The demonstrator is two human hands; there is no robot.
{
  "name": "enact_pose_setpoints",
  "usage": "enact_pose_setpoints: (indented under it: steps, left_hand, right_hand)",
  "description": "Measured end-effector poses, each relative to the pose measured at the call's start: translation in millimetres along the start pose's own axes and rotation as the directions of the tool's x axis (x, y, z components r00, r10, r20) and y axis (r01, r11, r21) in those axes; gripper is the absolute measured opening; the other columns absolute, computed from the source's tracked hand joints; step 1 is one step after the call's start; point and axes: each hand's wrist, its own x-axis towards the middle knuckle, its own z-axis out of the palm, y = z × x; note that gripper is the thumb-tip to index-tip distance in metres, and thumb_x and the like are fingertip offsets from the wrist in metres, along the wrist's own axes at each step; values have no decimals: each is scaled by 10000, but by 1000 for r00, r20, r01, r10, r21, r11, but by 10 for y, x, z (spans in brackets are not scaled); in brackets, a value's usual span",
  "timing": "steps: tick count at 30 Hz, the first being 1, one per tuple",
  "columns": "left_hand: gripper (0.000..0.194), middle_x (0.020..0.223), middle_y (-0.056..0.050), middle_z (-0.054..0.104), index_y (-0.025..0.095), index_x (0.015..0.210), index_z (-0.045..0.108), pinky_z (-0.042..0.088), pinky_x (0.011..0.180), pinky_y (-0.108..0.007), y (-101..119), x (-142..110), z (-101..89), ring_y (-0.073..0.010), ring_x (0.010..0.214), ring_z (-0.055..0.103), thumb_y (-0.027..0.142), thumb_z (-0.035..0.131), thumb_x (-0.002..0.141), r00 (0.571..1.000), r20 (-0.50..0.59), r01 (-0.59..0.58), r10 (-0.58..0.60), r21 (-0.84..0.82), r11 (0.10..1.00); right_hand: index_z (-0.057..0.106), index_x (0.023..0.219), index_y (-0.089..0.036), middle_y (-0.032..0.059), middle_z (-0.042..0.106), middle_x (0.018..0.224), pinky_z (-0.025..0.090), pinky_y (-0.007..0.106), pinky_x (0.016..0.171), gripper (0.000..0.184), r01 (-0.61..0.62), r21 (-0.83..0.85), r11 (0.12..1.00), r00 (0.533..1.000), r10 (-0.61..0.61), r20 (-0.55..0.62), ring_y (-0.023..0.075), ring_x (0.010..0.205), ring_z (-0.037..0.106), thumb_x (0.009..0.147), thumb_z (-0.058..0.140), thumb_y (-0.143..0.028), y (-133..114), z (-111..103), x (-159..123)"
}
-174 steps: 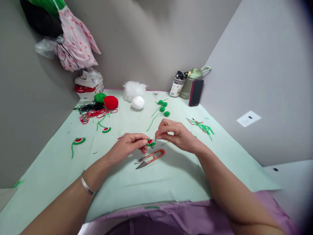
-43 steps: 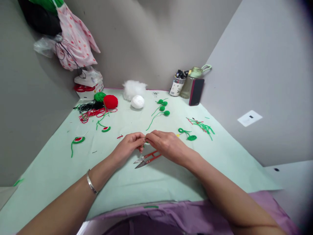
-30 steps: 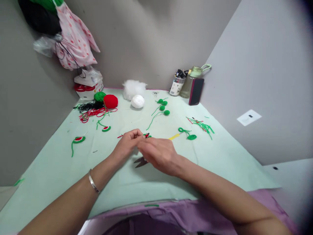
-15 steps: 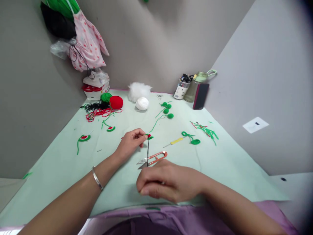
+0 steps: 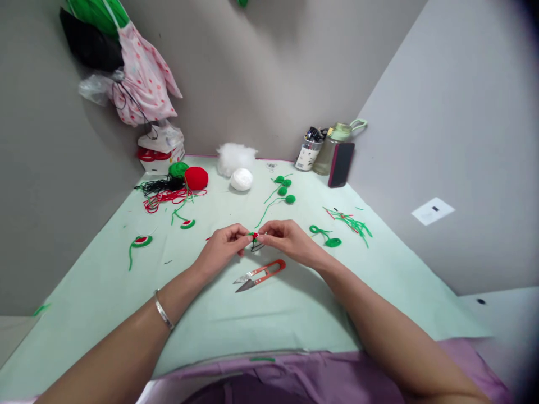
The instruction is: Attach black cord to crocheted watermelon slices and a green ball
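Note:
Between the fingertips of my left hand (image 5: pixel 223 247) is a small crocheted watermelon slice (image 5: pixel 255 238) in red and green. My right hand (image 5: pixel 288 238) meets it from the other side, thumb and forefinger pinched together at its edge. What those right fingertips hold is too small to make out. A loop of black yarn (image 5: pixel 256 248) hangs just under the slice, between both hands. Below them on the table lie orange-handled thread snips (image 5: pixel 261 275), blades pointing left and apart.
Two more watermelon slices (image 5: pixel 142 242) lie at left. Behind them are a red yarn ball (image 5: pixel 196 178), white yarn (image 5: pixel 241 179) and fluffy stuffing (image 5: pixel 236 159). Green crocheted balls (image 5: pixel 290 199), a green leaf (image 5: pixel 333 242) and yarn scraps (image 5: pixel 351 221) lie right. A phone (image 5: pixel 341 164) leans on a bottle (image 5: pixel 324 157).
My right hand has gone from near the table's front edge, where it drew black yarn taut, up to the slice. The yarn is now slack. My left hand still holds the slice.

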Motion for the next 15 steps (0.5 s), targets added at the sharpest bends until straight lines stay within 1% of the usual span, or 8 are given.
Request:
enact_pose_setpoints:
  steps: [2, 6, 8, 10, 11, 13, 14, 15]
  left_hand:
    - [219, 666, 36, 532, 176, 842, 641, 391, 627, -237, 19, -2, -9, -111, 621, 489, 392, 657, 809, 999, 37, 6, -4, -61, 998]
    - [210, 686, 25, 532, 166, 791, 653, 402, 644, -230, 94, -1, -69, -103, 629, 493, 375, 671, 801, 976, 218, 80, -24, -255, 963]
    - [216, 691, 19, 538, 160, 753, 646, 408, 666, -231, 119, -1, -93, -105, 646, 506, 370, 676, 799, 970, 242, 103, -32, -284, 953]
    - [218, 710, 13, 547, 158, 751, 643, 414, 686, -234, 115, 3, -100, -110, 670, 519, 367, 684, 796, 982, 182, 102, -54, -268, 958]
    - [213, 718, 11, 550, 158, 760, 645, 419, 698, -237, 103, 9, -99, -112, 680, 523, 365, 689, 792, 988, 143, 100, -64, -256, 962]
    - [207, 727, 9, 556, 161, 777, 650, 430, 720, -248, 69, 25, -95, -117, 692, 528, 361, 700, 784, 994, 79, 92, -75, -243, 966]
    - [204, 728, 9, 559, 163, 783, 652, 435, 728, -254, 51, 34, -95, -119, 695, 531, 361, 704, 780, 996, 58, 86, -74, -242, 966]
    - [203, 727, 9, 562, 166, 783, 652, 439, 734, -258, 34, 44, -98, -121, 696, 533, 361, 708, 777, 997, 39, 77, -70, -242, 967]
  right_hand:
    - [678, 861, -126, -39, 446, 618, 245, 226, 513, 305, -8, 100, 995, 999, 3, 45, 80, 568, 319, 852, 621, -426, 10, 26, -2]
    - [679, 900, -131, -43, 461, 616, 306, 215, 547, 262, -15, 352, 936, 990, -34, 134, 75, 571, 368, 828, 666, -383, 56, 23, 24]
    - [674, 903, -132, -35, 493, 638, 346, 213, 572, 257, -14, 396, 918, 985, -55, 162, 73, 579, 409, 834, 664, -379, 80, 13, 43]
    - [664, 966, -138, -6, 556, 721, 386, 222, 591, 282, -24, 327, 945, 986, -32, 165, 84, 607, 474, 868, 619, -398, 94, -12, 55]
    - [651, 1019, -148, 16, 591, 804, 404, 230, 599, 298, -19, 249, 968, 992, -13, 125, 90, 627, 506, 881, 597, -407, 94, -35, 54]
    - [622, 1096, -175, 52, 620, 986, 429, 242, 613, 316, 4, 36, 999, 1000, -3, -30, 99, 665, 538, 886, 586, -409, 71, -102, 35]
    - [622, 1084, -183, 55, 620, 1018, 431, 242, 614, 302, 13, -68, 998, 995, -19, -93, 100, 670, 535, 881, 594, -406, 48, -140, 15]
    - [631, 1038, -184, 47, 624, 996, 430, 240, 614, 274, 22, -149, 989, 994, -38, -105, 101, 668, 525, 874, 606, -401, 19, -174, -13]
